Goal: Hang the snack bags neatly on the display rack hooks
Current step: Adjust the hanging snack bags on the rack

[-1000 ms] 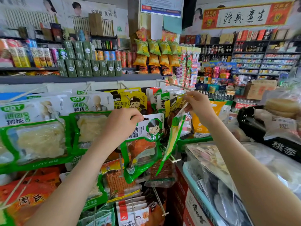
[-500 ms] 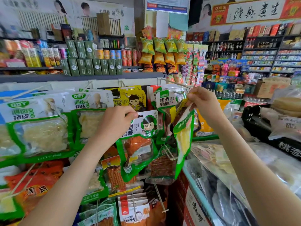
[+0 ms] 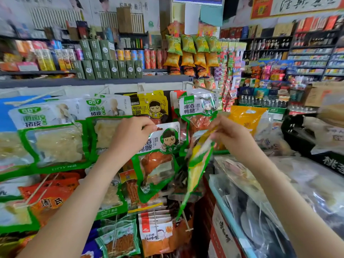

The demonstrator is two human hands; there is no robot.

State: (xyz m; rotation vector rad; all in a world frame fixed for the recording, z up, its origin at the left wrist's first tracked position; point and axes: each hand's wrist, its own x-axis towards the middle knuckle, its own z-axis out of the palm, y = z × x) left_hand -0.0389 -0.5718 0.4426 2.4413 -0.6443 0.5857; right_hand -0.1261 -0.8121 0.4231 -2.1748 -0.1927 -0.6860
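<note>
At frame centre, the left hand [image 3: 130, 135] pinches the top edge of a green snack bag [image 3: 158, 164]; just right, the right hand [image 3: 230, 138] pinches a blurred yellow-green bag [image 3: 199, 164].

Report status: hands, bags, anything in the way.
Left grip holds green duck-leg bag by top. Right grip pinches yellow-green bag, blurred. Hanging bags crowd behind.
</note>
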